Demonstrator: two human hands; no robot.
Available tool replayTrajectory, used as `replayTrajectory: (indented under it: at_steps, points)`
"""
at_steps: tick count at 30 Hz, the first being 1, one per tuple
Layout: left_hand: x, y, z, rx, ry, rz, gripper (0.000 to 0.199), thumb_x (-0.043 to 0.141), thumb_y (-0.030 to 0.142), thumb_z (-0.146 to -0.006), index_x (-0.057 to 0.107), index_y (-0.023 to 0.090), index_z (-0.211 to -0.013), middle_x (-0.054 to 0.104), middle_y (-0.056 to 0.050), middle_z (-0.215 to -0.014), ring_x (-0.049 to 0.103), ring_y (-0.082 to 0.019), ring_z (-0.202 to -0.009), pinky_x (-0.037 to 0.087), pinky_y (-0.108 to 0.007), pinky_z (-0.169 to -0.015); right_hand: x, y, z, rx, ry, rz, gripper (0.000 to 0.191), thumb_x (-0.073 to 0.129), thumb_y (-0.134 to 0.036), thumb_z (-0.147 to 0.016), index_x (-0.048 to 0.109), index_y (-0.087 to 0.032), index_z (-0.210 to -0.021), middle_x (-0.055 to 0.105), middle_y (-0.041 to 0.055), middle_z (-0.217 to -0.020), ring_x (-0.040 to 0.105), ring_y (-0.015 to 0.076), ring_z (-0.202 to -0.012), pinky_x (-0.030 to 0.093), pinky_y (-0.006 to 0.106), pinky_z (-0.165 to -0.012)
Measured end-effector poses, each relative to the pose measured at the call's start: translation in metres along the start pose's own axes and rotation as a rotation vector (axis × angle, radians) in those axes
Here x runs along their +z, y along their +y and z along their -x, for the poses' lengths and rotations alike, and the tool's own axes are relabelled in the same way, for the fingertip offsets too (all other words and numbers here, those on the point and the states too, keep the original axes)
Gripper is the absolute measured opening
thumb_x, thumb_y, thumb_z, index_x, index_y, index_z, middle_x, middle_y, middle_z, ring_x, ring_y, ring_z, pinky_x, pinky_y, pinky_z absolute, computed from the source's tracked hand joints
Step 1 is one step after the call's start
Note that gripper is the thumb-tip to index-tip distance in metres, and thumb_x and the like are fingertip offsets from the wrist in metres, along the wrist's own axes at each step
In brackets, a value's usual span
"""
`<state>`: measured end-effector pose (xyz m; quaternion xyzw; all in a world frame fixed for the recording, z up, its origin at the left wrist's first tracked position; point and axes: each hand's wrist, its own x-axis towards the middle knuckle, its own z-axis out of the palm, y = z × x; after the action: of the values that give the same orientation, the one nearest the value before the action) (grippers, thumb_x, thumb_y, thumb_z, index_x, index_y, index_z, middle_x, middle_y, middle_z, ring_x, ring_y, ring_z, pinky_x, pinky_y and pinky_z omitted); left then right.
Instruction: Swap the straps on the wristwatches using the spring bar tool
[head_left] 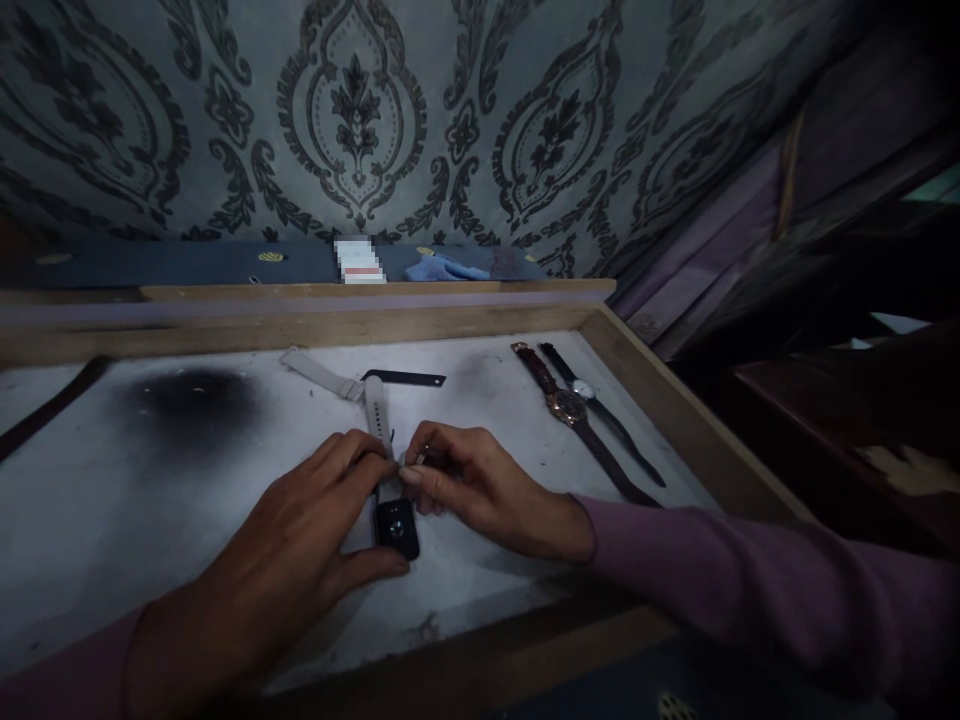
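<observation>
A dark smartwatch (pixel 397 530) lies face down on the white tray surface, its back up. From its top edge runs a pale strap (pixel 377 405) with a row of holes. My left hand (pixel 322 520) holds the watch, thumb along its lower edge and fingers on the strap where it meets the case. Close beside it, my right hand (pixel 465 480) pinches at that joint; something small and thin shows between the fingers, too small to name. Another pale strap piece (pixel 322 375) with a buckle lies above, touching or near a flat black strip (pixel 405 378).
Two watches, one with a brown strap (pixel 568 406) and one with a slim dark strap (pixel 583 390), lie to the right. A dark strap (pixel 56 405) is at the left. A wooden rim (pixel 300 328) borders the surface; a blue cloth (pixel 444 268) rests beyond it.
</observation>
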<state>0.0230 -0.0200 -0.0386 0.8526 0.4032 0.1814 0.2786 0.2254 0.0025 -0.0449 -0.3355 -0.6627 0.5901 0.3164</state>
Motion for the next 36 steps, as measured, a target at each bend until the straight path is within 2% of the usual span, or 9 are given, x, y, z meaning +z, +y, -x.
replayTrajectory:
  at_steps: [22,36]
  points:
    - [-0.0013,0.0013,-0.0007,-0.044,-0.019,-0.007,0.035,0.071,0.019,-0.078,0.054,0.025,-0.108,0.056,-0.002,-0.11,0.056,-0.023,-0.099,0.048,-0.035,-0.08,0.0006,-0.0004,-0.0034,0.058,-0.022,-0.074,0.029,0.06,-0.043,-0.089,0.053,-0.015,-0.082,0.051,-0.0038,-0.066,0.047,0.0077,-0.058,0.042,0.023,-0.056]
    - [-0.0016,0.0027,-0.0019,-0.034,-0.017,-0.023,0.034,0.071,0.02,-0.078,0.055,0.025,-0.108,0.056,-0.001,-0.11,0.056,-0.022,-0.099,0.048,-0.034,-0.079,-0.0041,0.001,-0.0033,0.069,-0.04,-0.058,0.031,0.06,-0.046,-0.089,0.051,-0.016,-0.084,0.056,-0.0034,-0.065,0.052,0.0083,-0.058,0.046,0.024,-0.058]
